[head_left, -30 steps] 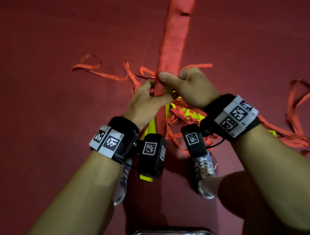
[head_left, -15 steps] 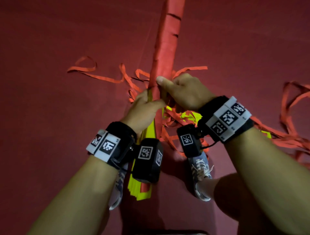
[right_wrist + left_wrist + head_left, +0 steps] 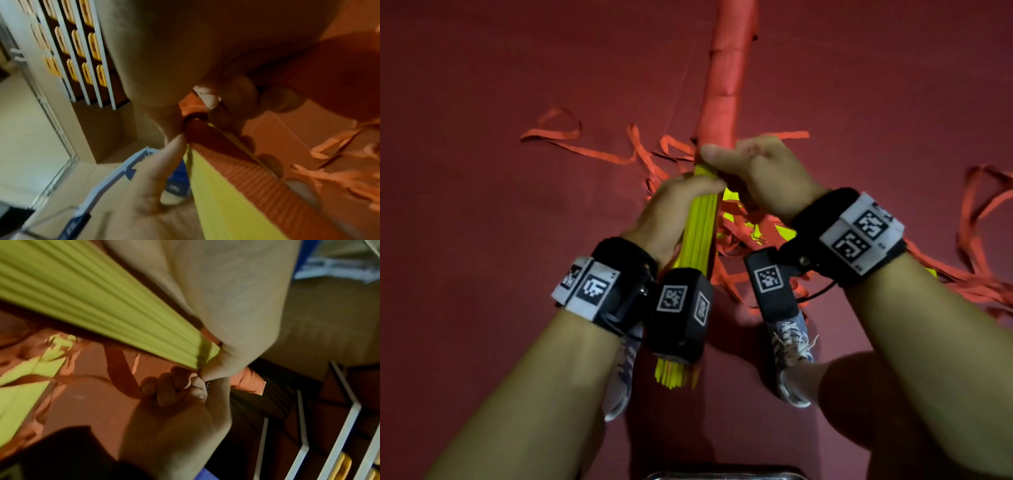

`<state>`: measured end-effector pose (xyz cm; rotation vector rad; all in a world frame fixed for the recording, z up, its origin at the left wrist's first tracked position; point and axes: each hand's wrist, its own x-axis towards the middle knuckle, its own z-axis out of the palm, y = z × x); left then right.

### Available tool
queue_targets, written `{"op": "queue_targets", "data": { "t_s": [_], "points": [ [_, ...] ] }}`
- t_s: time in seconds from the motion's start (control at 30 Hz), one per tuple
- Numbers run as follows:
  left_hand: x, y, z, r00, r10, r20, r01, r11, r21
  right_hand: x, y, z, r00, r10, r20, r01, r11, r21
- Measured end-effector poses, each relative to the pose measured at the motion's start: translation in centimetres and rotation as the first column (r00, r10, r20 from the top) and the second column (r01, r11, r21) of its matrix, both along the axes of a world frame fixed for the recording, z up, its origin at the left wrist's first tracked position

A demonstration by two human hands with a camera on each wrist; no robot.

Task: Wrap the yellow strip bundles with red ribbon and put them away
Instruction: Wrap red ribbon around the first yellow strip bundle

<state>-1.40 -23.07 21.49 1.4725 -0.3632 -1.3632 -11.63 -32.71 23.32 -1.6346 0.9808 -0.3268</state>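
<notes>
Red floor (image 3: 482,102) spreads under you, littered with loose ribbon (image 3: 599,154) and a few spare strips (image 3: 732,197). Over it you hold the bundle (image 3: 698,226) between both hands.

Since a second ago you have rolled it a little about its length. Then, a red band lay along the upper face of its near half. Now that band sits at the right side and the stacked yellow edges face up. Your hands have stayed at the wrap's edge. I read this as one more turn of ribbon (image 3: 726,85) going on, with the winding roughly half done and nothing put away yet.

Its long axis runs away from you, almost straight up the head view and leaning slightly right at the far end. The far half is wrapped red. The near half is bare, and its fanned end points back at you, just past your left wrist.

Your left hand (image 3: 671,209) has its fingers curled round the bare yellow just below the wrap. Your right hand (image 3: 760,171) is closed at the edge itself, with the thumb (image 3: 714,150) pressed on the wrap. In the left wrist view its curled fingers (image 3: 164,391) seem to hold a ribbon tail.
</notes>
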Motion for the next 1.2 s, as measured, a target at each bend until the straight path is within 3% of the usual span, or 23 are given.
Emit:
{"op": "queue_targets", "data": {
  "t_s": [0.07,0.17,0.33,0.47,0.53,0.6,0.67,0.73,0.8,0.87,0.93,1.0,1.1,1.2],
  "points": [
    [0.2,0.2,0.3,0.987,0.01,-0.163,-0.013,1.0,-0.018,-0.1,0.0,0.3,0.994,0.024,0.103,-0.033,0.996,0.088],
    [-0.2,0.7,1.0,0.986,-0.076,-0.147,0.063,0.994,-0.091,-0.2,-0.3,0.0,0.993,0.068,0.1,-0.075,0.995,0.066],
    [0.2,0.8,-0.5,0.973,-0.022,0.229,0.034,0.998,-0.047,-0.4,-0.9,0.3,0.982,0.175,-0.074,-0.171,0.983,0.063],
    [0.3,0.8,-1.2,0.788,-0.013,0.615,-0.036,0.997,0.067,-0.5,-0.9,0.1,0.956,0.201,-0.215,-0.208,0.978,-0.009],
    [0.1,0.8,-1.1,0.733,-0.011,0.68,-0.061,0.995,0.082,-0.2,-0.2,-0.2,0.943,0.14,-0.301,-0.199,0.964,-0.176],
    [-0.4,0.8,-1.0,0.687,-0.055,0.724,-0.036,0.993,0.11,0.0,0.6,-0.1,0.962,0.015,-0.272,-0.097,0.952,-0.29],
    [-0.6,0.8,-0.4,0.705,-0.082,0.705,0.014,0.995,0.101,0.1,0.7,0.0,0.983,-0.052,-0.177,-0.007,0.949,-0.316],
    [-0.6,0.6,-0.1,0.779,-0.068,0.624,0.034,0.997,0.065,0.1,0.6,0.1,0.992,-0.053,-0.117,0.013,0.948,-0.319],
    [-0.5,0.3,0.1,0.896,0.007,0.444,-0.002,1.0,-0.011,0.2,0.6,0.2,0.996,-0.031,-0.081,0.0,0.934,-0.357],
    [-0.1,0.1,0.0,0.971,0.086,0.224,-0.072,0.995,-0.071,0.3,0.6,0.0,1.0,0.006,-0.022,-0.014,0.927,-0.375],
    [0.3,-0.1,0.3,0.996,0.075,0.039,-0.07,0.992,-0.105,0.5,0.5,0.0,0.998,0.035,0.056,-0.014,0.942,-0.335],
    [0.7,0.0,0.6,0.998,0.017,-0.06,-0.025,0.99,-0.139,0.7,0.4,0.0,0.989,0.052,0.138,-0.015,0.968,-0.252],
    [0.9,0.3,0.7,0.996,-0.014,-0.093,-0.006,0.977,-0.214,0.5,0.2,0.1,0.987,0.064,0.147,-0.037,0.983,-0.18],
    [0.4,0.3,-0.1,0.999,0.022,0.028,-0.016,0.982,-0.187,0.0,-0.6,-0.2,0.994,0.109,-0.031,-0.113,0.975,-0.19]
  ]
}}
